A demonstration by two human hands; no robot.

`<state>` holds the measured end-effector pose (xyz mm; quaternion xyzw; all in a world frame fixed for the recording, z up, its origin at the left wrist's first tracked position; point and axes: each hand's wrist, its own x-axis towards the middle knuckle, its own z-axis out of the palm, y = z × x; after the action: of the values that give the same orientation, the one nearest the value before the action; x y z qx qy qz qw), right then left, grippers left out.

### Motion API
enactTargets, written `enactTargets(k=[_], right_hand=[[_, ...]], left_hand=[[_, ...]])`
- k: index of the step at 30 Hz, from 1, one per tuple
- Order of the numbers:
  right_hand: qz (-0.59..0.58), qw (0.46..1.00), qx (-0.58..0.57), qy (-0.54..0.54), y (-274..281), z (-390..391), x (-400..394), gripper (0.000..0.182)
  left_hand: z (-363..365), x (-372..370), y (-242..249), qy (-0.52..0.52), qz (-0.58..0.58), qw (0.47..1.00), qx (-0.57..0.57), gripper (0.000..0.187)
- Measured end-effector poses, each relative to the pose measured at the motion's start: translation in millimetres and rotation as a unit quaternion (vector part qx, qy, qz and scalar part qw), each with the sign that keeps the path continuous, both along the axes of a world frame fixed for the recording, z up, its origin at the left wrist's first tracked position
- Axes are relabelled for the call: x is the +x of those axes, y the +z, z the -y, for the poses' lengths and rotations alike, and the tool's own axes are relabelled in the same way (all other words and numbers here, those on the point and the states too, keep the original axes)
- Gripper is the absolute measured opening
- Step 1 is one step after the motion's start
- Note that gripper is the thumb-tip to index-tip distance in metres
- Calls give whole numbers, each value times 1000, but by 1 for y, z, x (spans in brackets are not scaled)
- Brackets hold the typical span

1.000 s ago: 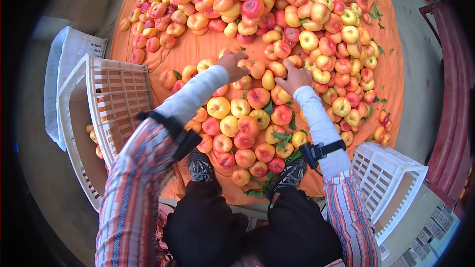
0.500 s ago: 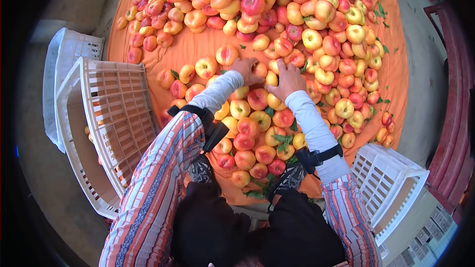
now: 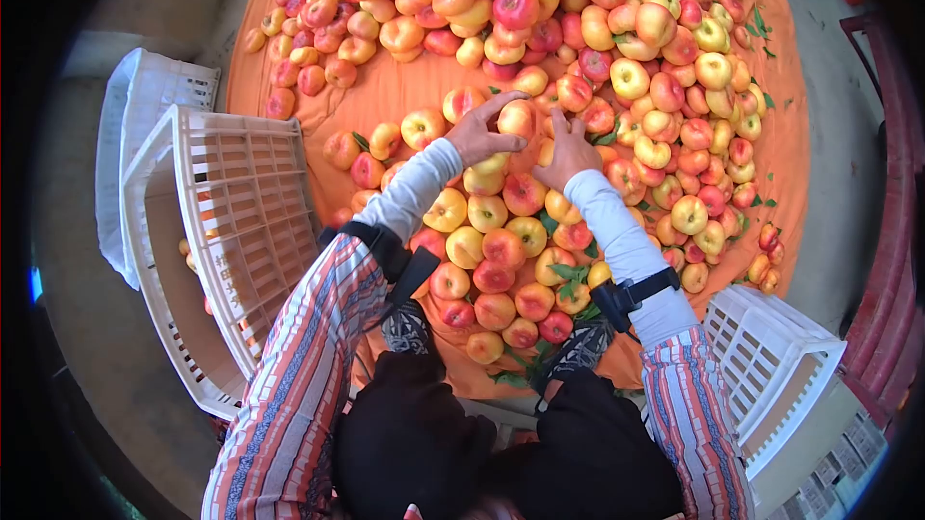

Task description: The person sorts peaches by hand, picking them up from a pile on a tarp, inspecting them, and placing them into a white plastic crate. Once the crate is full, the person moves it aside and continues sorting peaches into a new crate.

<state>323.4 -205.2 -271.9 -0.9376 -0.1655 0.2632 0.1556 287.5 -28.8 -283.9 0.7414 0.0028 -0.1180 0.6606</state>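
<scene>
Many flat red-and-yellow peaches (image 3: 525,193) lie on an orange cloth (image 3: 424,86) around both hands. My left hand (image 3: 482,131) has its thumb and fingers curved round one orange-yellow peach (image 3: 517,119) at the near edge of the big pile. Just to the right, my right hand (image 3: 568,152) hovers over the fruit with its fingers spread, close to the held peach; nothing shows in its grasp. Green leaves (image 3: 568,274) are mixed among the peaches nearer my feet.
A large white slatted crate (image 3: 255,202) lies tilted at the left, with another white crate (image 3: 159,86) behind it. At the lower right is a white crate (image 3: 761,356). The big heap of peaches (image 3: 482,0) fills the far side. My shoes are at the cloth's near edge.
My left hand has closed round a peach that now shows raised between its thumb and fingers. My right hand stays beside it with fingers apart. The whole view has shifted slightly.
</scene>
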Motion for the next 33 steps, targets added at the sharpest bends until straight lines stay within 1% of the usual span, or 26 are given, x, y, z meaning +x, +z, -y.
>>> enactTargets(k=[2,3,4,7,8,9,10,11,12,13,15,16,19,20,23,24,25,27,28,29,31,33], right_hand=[[12,1000,17,-16,-8,-3,-2,90],[15,999,26,-23,-15,-5,-3,90],[30,996,76,-39,-22,-2,-3,86],[46,980,182,-60,-40,8,5,81],[51,974,212,-52,-45,12,7,74],[-46,942,320,-89,-51,15,10,71],[-141,888,418,-125,-58,19,14,67],[-233,815,507,-159,-64,27,15,64],[-380,692,579,-202,-41,32,9,50],[-437,623,602,-241,-32,37,4,47],[-537,463,634,-308,-18,43,-4,42],[-529,450,651,-305,7,38,-9,37],[-551,380,696,-259,5,31,-11,38],[-540,386,695,-278,4,28,-13,34],[-519,418,688,-287,10,19,-17,33],[-509,429,694,-275,10,18,-18,33],[-417,507,688,-309,21,6,-23,33],[-212,640,644,-362,43,-19,-36,34],[-117,714,605,-333,41,-30,-42,38],[-12,816,515,-263,45,-37,-50,45],[36,882,419,-213,58,-42,-58,49],[98,906,369,-184,64,-52,-66,49]], left_hand=[[-3,-5,28,10,-110,982,-155,68],[-5,-9,36,17,-166,959,-231,69],[-7,-12,37,4,-167,954,-250,64],[-6,-24,45,30,-226,903,-365,59],[0,-26,44,52,-217,902,-369,49],[2,-28,40,83,-240,884,-394,46],[3,-31,36,113,-263,862,-418,42],[5,-34,31,143,-287,837,-443,39],[4,-36,27,135,-277,798,-517,32],[2,-36,25,122,-277,779,-549,33],[3,-41,28,143,-291,734,-597,35],[4,-43,28,137,-288,723,-613,37],[7,-48,24,159,-293,701,-631,41],[7,-51,24,179,-290,695,-634,43],[16,-56,36,240,-271,676,-642,49],[20,-56,39,232,-259,626,-698,55],[18,-58,38,207,-257,629,-704,49],[20,-62,42,204,-235,654,-689,53],[25,-62,55,203,-233,637,-706,51],[27,-59,53,226,-226,639,-700,45],[24,-61,62,239,-200,637,-705,41],[16,-71,71,239,-179,641,-707,42]])
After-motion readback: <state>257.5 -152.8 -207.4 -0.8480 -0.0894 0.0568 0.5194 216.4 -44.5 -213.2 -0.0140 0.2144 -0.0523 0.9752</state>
